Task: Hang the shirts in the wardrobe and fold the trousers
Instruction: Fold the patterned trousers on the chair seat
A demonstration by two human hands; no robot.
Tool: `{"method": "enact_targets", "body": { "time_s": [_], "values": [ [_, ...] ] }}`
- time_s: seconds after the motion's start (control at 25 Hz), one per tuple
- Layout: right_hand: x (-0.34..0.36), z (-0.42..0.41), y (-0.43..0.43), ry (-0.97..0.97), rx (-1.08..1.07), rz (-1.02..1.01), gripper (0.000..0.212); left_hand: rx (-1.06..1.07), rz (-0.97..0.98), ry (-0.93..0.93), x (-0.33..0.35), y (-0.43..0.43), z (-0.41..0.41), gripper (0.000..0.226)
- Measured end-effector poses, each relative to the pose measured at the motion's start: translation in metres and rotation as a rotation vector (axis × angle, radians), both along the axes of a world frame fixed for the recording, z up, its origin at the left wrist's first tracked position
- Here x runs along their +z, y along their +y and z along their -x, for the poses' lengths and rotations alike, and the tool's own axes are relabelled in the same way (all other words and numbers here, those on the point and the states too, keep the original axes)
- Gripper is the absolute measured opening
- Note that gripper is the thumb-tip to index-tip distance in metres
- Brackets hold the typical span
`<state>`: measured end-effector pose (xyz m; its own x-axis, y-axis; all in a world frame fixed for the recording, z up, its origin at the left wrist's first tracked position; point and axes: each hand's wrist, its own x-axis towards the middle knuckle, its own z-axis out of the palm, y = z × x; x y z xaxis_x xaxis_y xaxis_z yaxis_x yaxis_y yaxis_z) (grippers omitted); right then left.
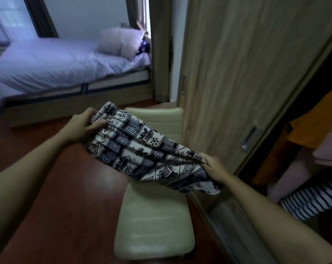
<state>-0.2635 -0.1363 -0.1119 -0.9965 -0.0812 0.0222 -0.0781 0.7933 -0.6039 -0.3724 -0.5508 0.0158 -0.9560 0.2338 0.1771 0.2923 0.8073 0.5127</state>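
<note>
While the trousers (142, 149) hang stretched in the air above the chair (153, 221), the left hand (83, 126) grips their bunched far end and the right hand (211, 166) pinches the near end beside the wardrobe door (237, 73). Folding looks to be the step under way. Next, I judge, the ends must meet evenly, perhaps over the chair seat.

Two hands (left hand (81, 128), right hand (212, 168)), one pair of patterned trousers (142, 149), one cream chair (153, 216), one bed (47, 65), one pillow (119, 42), one sliding door (247, 73).
</note>
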Motion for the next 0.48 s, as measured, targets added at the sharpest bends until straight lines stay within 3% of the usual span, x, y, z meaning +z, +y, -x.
{"method": "enact_targets", "body": {
  "time_s": [0.24, 0.48],
  "values": [
    [-0.056, 0.030, -0.009, -0.239, 0.097, -0.168, 0.018, 0.134, -0.029, -0.329, -0.133, -0.026, 0.000, 0.035],
    [-0.247, 0.087, -0.031, -0.471, 0.186, -0.483, 0.037, 0.267, 0.085, -0.489, -0.362, -0.036, -0.015, 0.043]
  ]
}}
